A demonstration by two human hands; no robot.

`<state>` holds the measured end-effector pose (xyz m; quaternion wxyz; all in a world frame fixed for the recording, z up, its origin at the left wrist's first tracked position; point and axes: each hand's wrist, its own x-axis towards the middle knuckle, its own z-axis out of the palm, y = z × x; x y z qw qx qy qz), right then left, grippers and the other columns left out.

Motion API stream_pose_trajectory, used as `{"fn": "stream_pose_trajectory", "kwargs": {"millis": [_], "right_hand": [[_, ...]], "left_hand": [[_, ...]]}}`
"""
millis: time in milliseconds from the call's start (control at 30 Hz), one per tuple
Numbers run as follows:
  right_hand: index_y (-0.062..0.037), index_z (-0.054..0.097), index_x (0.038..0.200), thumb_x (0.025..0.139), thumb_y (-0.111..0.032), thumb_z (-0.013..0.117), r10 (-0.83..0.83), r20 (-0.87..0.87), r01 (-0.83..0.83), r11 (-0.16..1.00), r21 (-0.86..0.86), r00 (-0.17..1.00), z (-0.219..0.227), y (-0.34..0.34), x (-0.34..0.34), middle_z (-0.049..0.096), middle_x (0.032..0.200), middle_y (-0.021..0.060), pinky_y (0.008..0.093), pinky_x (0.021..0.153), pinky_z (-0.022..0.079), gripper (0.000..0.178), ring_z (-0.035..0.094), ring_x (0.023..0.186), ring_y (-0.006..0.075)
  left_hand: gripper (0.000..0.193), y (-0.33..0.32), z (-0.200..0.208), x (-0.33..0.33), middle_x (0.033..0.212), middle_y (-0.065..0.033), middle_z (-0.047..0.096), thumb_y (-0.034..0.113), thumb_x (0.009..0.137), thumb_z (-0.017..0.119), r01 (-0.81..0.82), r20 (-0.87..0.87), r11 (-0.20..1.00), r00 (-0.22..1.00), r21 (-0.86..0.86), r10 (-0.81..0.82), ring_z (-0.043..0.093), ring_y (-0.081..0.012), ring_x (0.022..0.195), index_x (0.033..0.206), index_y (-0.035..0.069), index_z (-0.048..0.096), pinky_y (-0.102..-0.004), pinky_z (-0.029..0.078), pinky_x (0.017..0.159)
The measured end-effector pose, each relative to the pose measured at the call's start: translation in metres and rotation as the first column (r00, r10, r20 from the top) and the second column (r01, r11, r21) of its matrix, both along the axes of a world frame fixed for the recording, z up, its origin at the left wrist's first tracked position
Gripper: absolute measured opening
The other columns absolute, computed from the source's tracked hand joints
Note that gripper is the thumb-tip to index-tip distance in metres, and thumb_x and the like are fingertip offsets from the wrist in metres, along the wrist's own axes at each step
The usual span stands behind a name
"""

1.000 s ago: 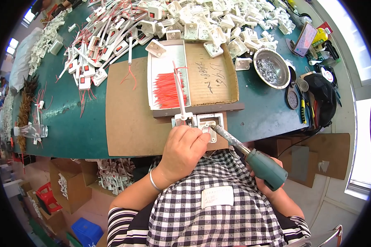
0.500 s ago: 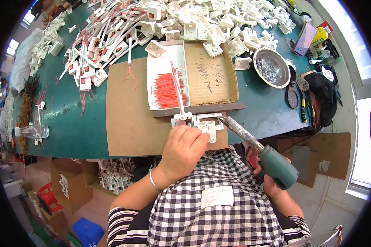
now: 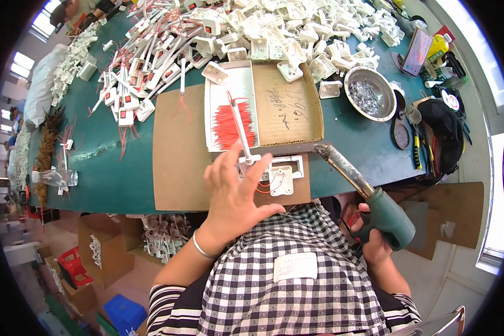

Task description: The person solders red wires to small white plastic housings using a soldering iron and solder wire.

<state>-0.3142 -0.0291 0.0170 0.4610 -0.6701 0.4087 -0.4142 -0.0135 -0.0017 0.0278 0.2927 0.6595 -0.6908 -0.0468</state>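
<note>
The apron (image 3: 325, 299) is black-and-white check, its dark squares flecked with tiny pale dots. A white rectangular label (image 3: 295, 267) with faint print sits on its front. Both sleeves (image 3: 165, 302) carry black and white stripes, with plain black cloth between them and the apron. The left hand (image 3: 233, 190) and right hand (image 3: 377, 247) are bare; a slim, pale bangle (image 3: 199, 247) rings the left wrist.

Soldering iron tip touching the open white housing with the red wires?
Apart. The head view shows the soldering iron tip beyond the upper right of the open white housing, with a plain gap between.
</note>
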Motion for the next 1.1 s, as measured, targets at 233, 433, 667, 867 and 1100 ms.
{"fn": "stream_pose_trajectory", "kwargs": {"millis": [233, 433, 667, 867, 1100], "right_hand": [[0.0056, 0.051, 0.121, 0.093, -0.030, 0.051, -0.003, 0.116, 0.001, 1.000, 0.016, 0.993, 0.004, 0.009, -0.003, 0.065, 0.089, 0.0130, 0.0275, 0.058, 0.047, 0.045, 0.059, 0.061, 0.0147], [0.0069, 0.050, 0.121, 0.093, -0.027, 0.046, 0.016, 0.128, -0.027, 0.996, 0.087, 0.992, 0.013, 0.027, -0.016, 0.060, 0.101, 0.0136, 0.0269, 0.061, 0.046, 0.044, 0.057, 0.067, 0.0152], [0.0064, 0.052, 0.117, 0.092, -0.028, 0.047, -0.078, 0.210, 0.088, 0.995, -0.038, 0.975, 0.012, 0.040, -0.012, 0.061, 0.080, 0.0118, 0.0257, 0.057, 0.043, 0.043, 0.054, 0.060, 0.0148], [0.0044, 0.053, 0.115, 0.091, -0.021, 0.044, -0.177, 0.249, 0.174, 0.984, 0.035, 0.952, 0.009, 0.027, -0.010, 0.062, 0.088, 0.0130, 0.0267, 0.050, 0.045, 0.036, 0.055, 0.059, 0.0144], [0.0046, 0.048, 0.122, 0.093, -0.017, 0.048, -0.105, 0.389, 0.123, 0.992, -0.020, 0.915, 0.011, -0.020, 0.004, 0.061, 0.110, 0.0172, 0.0275, 0.056, 0.048, 0.036, 0.059, 0.063, 0.0162]], "left_hand": [[0.077, -0.010, -0.007, -0.011, 0.129, -0.0146, 0.038, 0.040, 0.058, 0.084, 0.010, 0.057, 0.996, 0.998, 0.088, -0.015, 0.032, -0.0341, 0.122, 0.125, 0.017, 0.054, -0.0484, 0.024, 0.099], [0.059, -0.017, -0.004, -0.008, 0.114, -0.0095, 0.044, 0.030, 0.056, 0.086, 0.052, 0.002, 0.997, 0.999, 0.063, -0.052, 0.038, -0.0317, 0.114, 0.107, 0.012, 0.062, -0.0461, 0.028, 0.097], [0.064, -0.023, -0.007, 0.019, 0.114, -0.0057, 0.042, 0.014, 0.066, 0.085, 0.031, -0.667, 1.000, 0.745, -0.006, -0.027, 0.048, -0.0220, 0.111, 0.119, 0.004, 0.051, -0.0378, 0.045, 0.095], [0.061, 0.073, 0.007, 0.106, 0.118, -0.0116, 0.037, 0.005, 0.062, 0.085, -0.344, -0.438, 0.936, 0.854, -0.069, 0.281, 0.048, -0.0221, 0.103, 0.114, 0.002, 0.053, -0.0328, 0.048, 0.088], [0.083, 0.285, -0.012, 0.152, 0.141, -0.0173, 0.038, 0.027, 0.060, 0.080, -0.731, 0.002, 0.454, 0.529, 0.510, 0.848, 0.030, -0.0369, 0.131, 0.135, 0.015, 0.047, -0.0452, 0.030, 0.107]]}}
